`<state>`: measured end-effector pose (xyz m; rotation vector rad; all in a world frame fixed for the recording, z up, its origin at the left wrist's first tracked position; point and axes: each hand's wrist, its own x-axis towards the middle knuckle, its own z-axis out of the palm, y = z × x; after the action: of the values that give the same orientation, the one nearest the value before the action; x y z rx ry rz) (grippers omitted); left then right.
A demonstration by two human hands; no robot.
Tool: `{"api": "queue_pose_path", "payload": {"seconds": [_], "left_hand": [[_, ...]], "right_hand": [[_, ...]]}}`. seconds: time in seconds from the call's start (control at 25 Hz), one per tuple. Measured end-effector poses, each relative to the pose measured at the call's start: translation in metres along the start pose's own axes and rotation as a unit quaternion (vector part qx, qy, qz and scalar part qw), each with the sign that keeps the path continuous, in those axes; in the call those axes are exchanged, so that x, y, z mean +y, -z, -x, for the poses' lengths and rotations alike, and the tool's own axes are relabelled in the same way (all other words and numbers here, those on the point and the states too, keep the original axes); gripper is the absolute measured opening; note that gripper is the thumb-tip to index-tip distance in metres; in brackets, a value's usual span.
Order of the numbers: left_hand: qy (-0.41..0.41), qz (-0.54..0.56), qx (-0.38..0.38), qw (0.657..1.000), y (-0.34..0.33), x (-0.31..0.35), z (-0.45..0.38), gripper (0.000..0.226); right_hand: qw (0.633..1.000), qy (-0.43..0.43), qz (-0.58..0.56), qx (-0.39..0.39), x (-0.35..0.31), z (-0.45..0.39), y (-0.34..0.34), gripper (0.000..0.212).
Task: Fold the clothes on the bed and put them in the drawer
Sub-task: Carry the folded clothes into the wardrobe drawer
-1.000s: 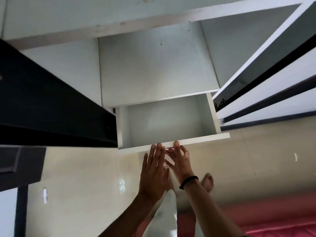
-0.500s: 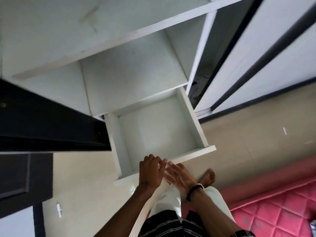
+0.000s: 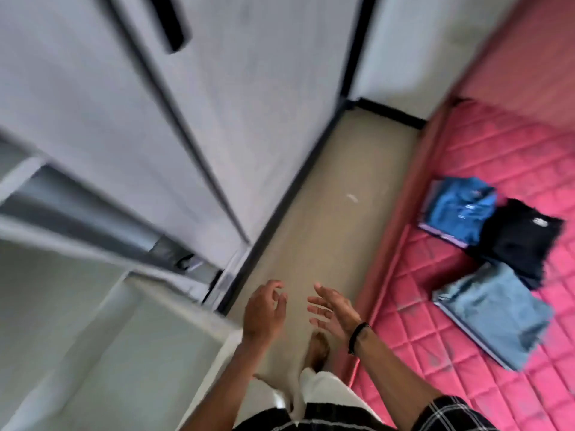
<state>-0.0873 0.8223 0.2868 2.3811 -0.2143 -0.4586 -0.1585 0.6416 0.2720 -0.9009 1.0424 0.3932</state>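
Observation:
Three folded garments lie on the pink quilted mattress (image 3: 413,309) at the right: a blue shirt (image 3: 457,209), a black shirt (image 3: 513,244) and light blue jeans (image 3: 491,312). The white drawer (image 3: 224,340) stands pulled out at the lower left with nothing visible inside it. My left hand (image 3: 264,309) hovers over the floor just right of the drawer's corner, fingers loosely spread and holding nothing. My right hand (image 3: 329,309), with a black band on its wrist, is beside it with straight fingers, also holding nothing. The picture is blurred.
White wardrobe doors (image 3: 155,135) with dark edges and a black handle (image 3: 169,23) fill the upper left. A strip of beige floor (image 3: 342,188) runs between the wardrobe and the mattress. My bare foot (image 3: 319,349) and white trouser leg show below the hands.
The view has swung right from the drawer to the mattress and clothes. Both hands have come off the drawer's front edge and now hang free over the floor.

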Motion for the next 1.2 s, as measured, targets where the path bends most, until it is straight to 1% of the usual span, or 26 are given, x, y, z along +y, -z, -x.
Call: {"api": "queue_pose_path", "payload": {"seconds": [0.16,0.24,0.36,0.44,0.52,0.56,0.72,0.8,0.84,0.92,1.0,1.04,1.08,1.12,1.16,1.2], "left_hand": [[-0.083,0.033,-0.086,0.992,-0.066,0.095,-0.072,0.022],[-0.103,0.053,-0.13,0.985,-0.096,0.135,-0.098,0.02],[-0.1,0.061,-0.196,0.973,-0.139,0.182,-0.136,0.017],[-0.072,0.09,-0.237,0.965,-0.176,0.208,-0.165,0.018],[0.001,0.13,-0.278,0.952,-0.216,0.23,-0.192,0.021],[0.045,0.143,-0.295,0.944,-0.239,0.239,-0.203,0.022],[0.188,0.154,-0.339,0.909,-0.325,0.277,-0.248,0.021],[0.23,0.142,-0.358,0.894,-0.377,0.292,-0.277,0.027],[0.239,0.129,-0.367,0.89,-0.404,0.296,-0.291,0.035],[0.243,0.105,-0.373,0.889,-0.456,0.299,-0.313,0.062],[0.236,0.084,-0.341,0.906,-0.503,0.293,-0.329,0.09],[0.228,0.072,-0.32,0.917,-0.524,0.289,-0.334,0.098],[0.225,0.065,-0.306,0.923,-0.533,0.293,-0.336,0.099],[0.235,0.074,-0.305,0.92,-0.536,0.303,-0.336,0.094],[0.254,0.094,-0.301,0.915,-0.537,0.315,-0.336,0.08],[0.276,0.116,-0.29,0.909,-0.537,0.322,-0.335,0.059]], "right_hand": [[0.991,0.054,-0.081,0.087,-0.06,-0.007,0.102,0.082],[0.985,0.065,-0.117,0.107,-0.08,-0.006,0.141,0.076],[0.973,0.083,-0.161,0.143,-0.109,0.002,0.192,0.058],[0.964,0.113,-0.179,0.162,-0.134,-0.001,0.23,0.055],[0.952,0.129,-0.153,0.232,-0.158,-0.015,0.269,0.055],[0.944,0.126,-0.146,0.267,-0.165,-0.027,0.293,0.051],[0.911,0.13,-0.156,0.36,-0.192,-0.098,0.385,0.039],[0.91,0.116,-0.147,0.37,-0.207,-0.148,0.427,0.03],[0.911,0.105,-0.142,0.373,-0.21,-0.174,0.447,0.031],[0.914,0.077,-0.136,0.374,-0.211,-0.217,0.476,0.034],[0.918,0.065,-0.153,0.36,-0.216,-0.248,0.495,0.036],[0.919,0.059,-0.163,0.354,-0.219,-0.256,0.501,0.038],[0.917,0.051,-0.171,0.358,-0.222,-0.261,0.508,0.044],[0.914,0.034,-0.182,0.36,-0.225,-0.265,0.514,0.056],[0.912,0.01,-0.196,0.36,-0.228,-0.268,0.523,0.065],[0.911,-0.007,-0.215,0.352,-0.232,-0.269,0.528,0.064]]}}
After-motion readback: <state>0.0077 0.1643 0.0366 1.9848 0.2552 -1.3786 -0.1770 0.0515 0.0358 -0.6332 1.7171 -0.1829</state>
